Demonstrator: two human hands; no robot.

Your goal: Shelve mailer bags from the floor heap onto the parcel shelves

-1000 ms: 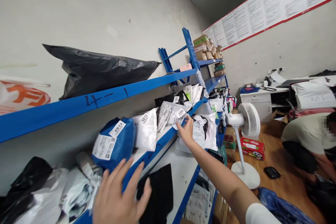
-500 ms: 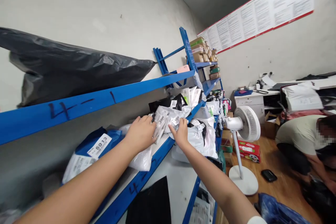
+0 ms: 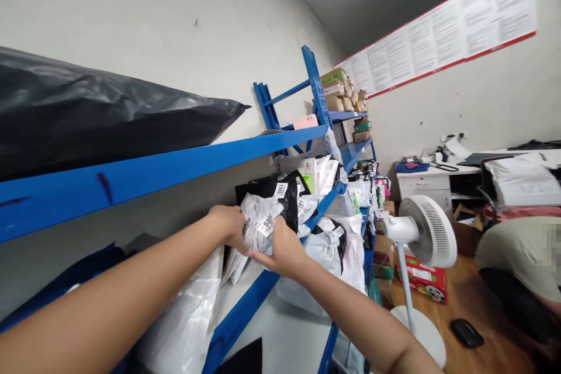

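Note:
On the blue-edged shelf, a whitish plastic parcel bag (image 3: 262, 223) with a numbered label is between my two hands. My left hand (image 3: 228, 227) grips its left side, fingers mostly behind the bag. My right hand (image 3: 283, 250) closes on its right side, the thumb across the front. Just behind stands a black parcel bag (image 3: 286, 194) labelled 6003, with white parcels (image 3: 319, 174) beyond it. Below my left forearm lies a larger white plastic bag (image 3: 193, 310). A dark blue bag (image 3: 87, 274) is partly covered by that forearm.
A black plastic sack (image 3: 109, 120) lies on the upper shelf (image 3: 175, 172). To the right stand a white fan (image 3: 427, 231), a red box (image 3: 427, 280) and a black case (image 3: 467, 333) on the floor. A person (image 3: 521, 257) crouches at the far right.
My hands have drawn the numbered whitish bag away from the black parcel, toward me and left. My view has shifted closer to the shelf. The crouching person has bent further to the right.

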